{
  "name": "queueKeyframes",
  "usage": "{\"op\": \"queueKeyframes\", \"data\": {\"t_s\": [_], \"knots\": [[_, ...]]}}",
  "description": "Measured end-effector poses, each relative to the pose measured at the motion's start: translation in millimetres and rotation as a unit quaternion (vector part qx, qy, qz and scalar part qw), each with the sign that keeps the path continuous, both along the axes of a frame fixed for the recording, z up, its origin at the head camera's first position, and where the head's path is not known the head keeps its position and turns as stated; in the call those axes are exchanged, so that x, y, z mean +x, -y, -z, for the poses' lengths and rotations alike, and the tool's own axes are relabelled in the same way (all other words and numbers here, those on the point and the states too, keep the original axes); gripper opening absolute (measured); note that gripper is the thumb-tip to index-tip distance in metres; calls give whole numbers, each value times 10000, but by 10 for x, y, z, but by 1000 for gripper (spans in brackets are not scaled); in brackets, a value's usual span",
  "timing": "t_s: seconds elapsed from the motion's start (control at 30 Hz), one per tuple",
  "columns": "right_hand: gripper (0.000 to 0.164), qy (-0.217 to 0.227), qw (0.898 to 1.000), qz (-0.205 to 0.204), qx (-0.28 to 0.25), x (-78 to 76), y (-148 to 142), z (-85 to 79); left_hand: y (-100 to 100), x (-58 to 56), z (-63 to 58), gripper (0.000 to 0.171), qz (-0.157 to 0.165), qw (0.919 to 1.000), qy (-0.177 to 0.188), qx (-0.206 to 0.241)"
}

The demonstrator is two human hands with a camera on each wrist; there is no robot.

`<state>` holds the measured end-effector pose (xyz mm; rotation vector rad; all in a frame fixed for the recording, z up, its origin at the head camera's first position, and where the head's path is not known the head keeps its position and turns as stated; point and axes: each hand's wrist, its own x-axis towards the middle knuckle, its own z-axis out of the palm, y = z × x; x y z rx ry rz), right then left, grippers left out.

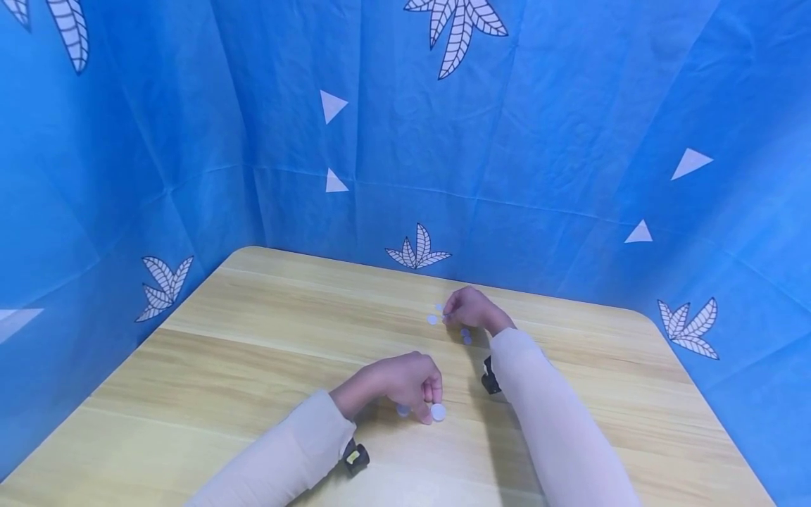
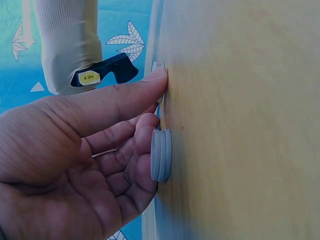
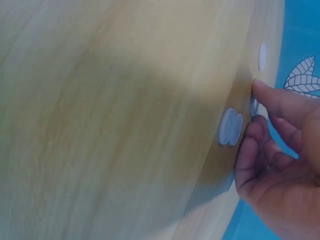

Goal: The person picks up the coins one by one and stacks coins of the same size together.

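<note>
In the head view my left hand (image 1: 408, 380) reaches down to the table's middle, its thumb and index fingertips at the edge of a pale round disc (image 1: 438, 412). Below its curled fingers another disc (image 1: 403, 410) lies; close up in the left wrist view this is a short stack of grey-white discs (image 2: 161, 155). Farther back, my right hand (image 1: 470, 308) pinches a small disc (image 3: 254, 106) between thumb and fingers at the tabletop. Two overlapping discs (image 3: 230, 127) lie beside its fingers, and a separate disc (image 3: 262, 56) lies past the thumb.
The wood-grain table (image 1: 253, 352) has rounded far corners. Two loose discs, one nearer (image 1: 432, 320) and one farther (image 1: 438, 307), lie left of the right hand. A blue patterned curtain (image 1: 412, 141) hangs around the table's back and sides. Both wrists carry black camera mounts (image 1: 356, 458).
</note>
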<state>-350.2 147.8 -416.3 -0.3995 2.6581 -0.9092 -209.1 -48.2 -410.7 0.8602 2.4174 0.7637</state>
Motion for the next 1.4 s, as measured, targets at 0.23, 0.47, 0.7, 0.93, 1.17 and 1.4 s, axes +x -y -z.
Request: {"op": "queueKeyframes", "data": {"t_s": [0.23,0.47,0.7,0.93,1.17,1.4], "knots": [[15,265,9988,52,-406,21,-2,27,3,2,9,22,9,10000,3,23],[17,71,9995,-4,-312,36,-11,38,-2,0,33,23,-10,10000,30,22],[10,-345,9990,-145,-243,55,-45,47,3,8,33,22,-12,10000,13,27],[11,-805,9957,-241,-394,91,-107,41,1,18,14,23,-56,10000,-11,-10],[10,-1001,9925,-464,-527,113,-156,-6,5,5,35,22,-21,10000,-6,18],[11,-992,9907,-739,-573,205,-196,-99,0,0,35,22,-45,10000,0,11]]}}
